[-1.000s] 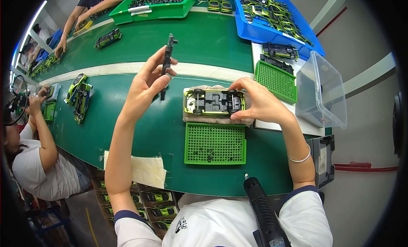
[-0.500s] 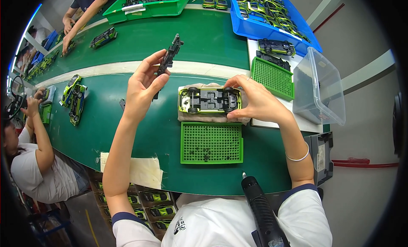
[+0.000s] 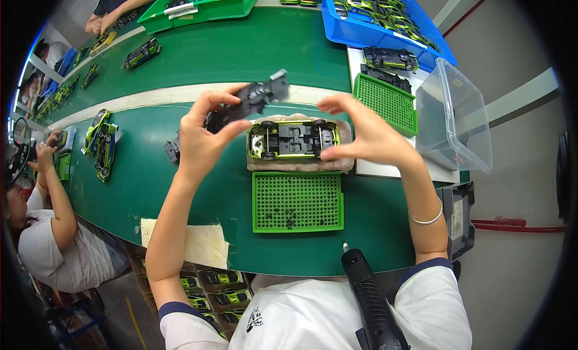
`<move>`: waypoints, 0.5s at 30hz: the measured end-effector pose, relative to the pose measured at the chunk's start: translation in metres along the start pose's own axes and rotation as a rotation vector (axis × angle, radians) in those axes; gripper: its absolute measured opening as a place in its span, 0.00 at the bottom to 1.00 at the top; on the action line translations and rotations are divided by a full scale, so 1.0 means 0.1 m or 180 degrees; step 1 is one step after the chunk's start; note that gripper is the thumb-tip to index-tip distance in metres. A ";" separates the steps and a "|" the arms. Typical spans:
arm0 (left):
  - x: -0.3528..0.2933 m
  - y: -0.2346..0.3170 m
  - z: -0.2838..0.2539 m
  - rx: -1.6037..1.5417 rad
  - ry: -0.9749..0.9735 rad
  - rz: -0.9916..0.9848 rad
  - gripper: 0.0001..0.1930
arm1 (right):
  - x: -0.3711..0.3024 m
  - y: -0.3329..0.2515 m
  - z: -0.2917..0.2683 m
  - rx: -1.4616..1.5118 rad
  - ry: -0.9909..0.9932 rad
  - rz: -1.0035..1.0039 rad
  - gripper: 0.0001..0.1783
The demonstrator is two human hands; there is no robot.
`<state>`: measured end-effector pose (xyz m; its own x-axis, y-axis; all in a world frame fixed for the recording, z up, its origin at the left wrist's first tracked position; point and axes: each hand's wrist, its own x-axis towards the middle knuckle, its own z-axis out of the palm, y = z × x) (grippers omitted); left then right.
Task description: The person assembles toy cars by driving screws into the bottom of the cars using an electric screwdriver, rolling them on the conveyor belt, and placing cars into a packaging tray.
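Observation:
My left hand [image 3: 208, 130] grips a black toy car chassis plate [image 3: 256, 100], a little blurred, slanting up to the right above the bench. Below and right of it, an upside-down lime-green toy car body [image 3: 259, 146] lies on a beige cloth pad [image 3: 301, 166], its black interior and wheels showing. Over the car's right end is my right hand [image 3: 373, 133], fingers spread and thumb near the car's edge; whether the thumb touches it I cannot tell. Just in front of the pad sits a green perforated tray [image 3: 295, 199] with several small dark screws in it.
A black electric screwdriver [image 3: 367, 290] points up at the near edge. Right stand another green tray [image 3: 385, 103], a clear bin [image 3: 457, 121] and a blue crate [image 3: 337, 28] of car bodies. Toy cars [image 3: 103, 145] and a dark part [image 3: 172, 148] lie left. Co-workers sit left and far left.
My left hand has tipped the chassis from nearly upright and edge-on to a flatter slant toward the right. My right fingers have lifted off the car. A far co-worker's hands have shifted.

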<state>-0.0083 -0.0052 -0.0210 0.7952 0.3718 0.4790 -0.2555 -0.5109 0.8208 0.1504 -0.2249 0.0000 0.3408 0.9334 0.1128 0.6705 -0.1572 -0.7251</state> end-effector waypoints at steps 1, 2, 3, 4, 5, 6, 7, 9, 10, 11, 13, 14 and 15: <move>-0.01 0.08 0.04 -0.0021 -0.0064 -0.0017 0.15 | 0.03 -0.03 -0.04 0.0077 0.0130 0.0067 0.37; -0.02 0.12 0.10 -0.0082 -0.0156 0.0192 0.16 | 0.04 -0.07 -0.07 0.0504 0.0354 0.0066 0.34; -0.01 0.15 0.12 0.0384 -0.0291 0.0543 0.17 | 0.05 -0.13 -0.11 0.0836 0.0370 0.0158 0.32; 0.00 0.18 0.15 0.0847 -0.0425 0.0891 0.17 | 0.06 -0.17 -0.14 0.1166 0.0381 0.0255 0.29; 0.01 0.21 0.19 0.0846 -0.0424 0.0889 0.17 | 0.06 -0.20 -0.13 0.1166 0.0379 0.0256 0.29; 0.03 0.24 0.24 0.0978 -0.0554 0.0979 0.18 | 0.05 -0.23 -0.11 0.1318 0.0198 0.0439 0.26; 0.04 0.26 0.27 0.1116 -0.0685 0.1072 0.19 | 0.05 -0.25 -0.09 0.1472 0.0017 0.0615 0.22; 0.06 0.27 0.33 0.1027 -0.0639 0.1061 0.19 | 0.07 -0.22 -0.05 0.1708 -0.0067 0.0671 0.20; 0.06 0.27 0.35 0.0924 -0.0599 0.1056 0.20 | 0.08 -0.21 -0.04 0.1939 -0.0141 0.0739 0.18; 0.07 0.29 0.34 0.0903 -0.0531 0.1042 0.22 | 0.09 -0.23 -0.06 0.2078 0.0029 0.0749 0.14; 0.10 0.23 0.27 0.0742 -0.0447 0.0934 0.22 | 0.08 -0.16 -0.13 0.2173 0.0234 0.0635 0.14; 0.10 0.20 0.23 0.0582 -0.0360 0.0826 0.22 | 0.07 -0.16 -0.15 0.2226 0.0300 0.0624 0.13; 0.09 0.19 0.18 0.0514 -0.0390 0.0724 0.21 | 0.07 -0.15 -0.16 0.2225 0.0301 0.0622 0.13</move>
<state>0.0042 -0.0255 -0.0068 0.7905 0.1425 0.5956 -0.3516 -0.6907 0.6319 0.1528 -0.2212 0.0227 0.4878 0.8725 -0.0278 0.0251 -0.0458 -0.9986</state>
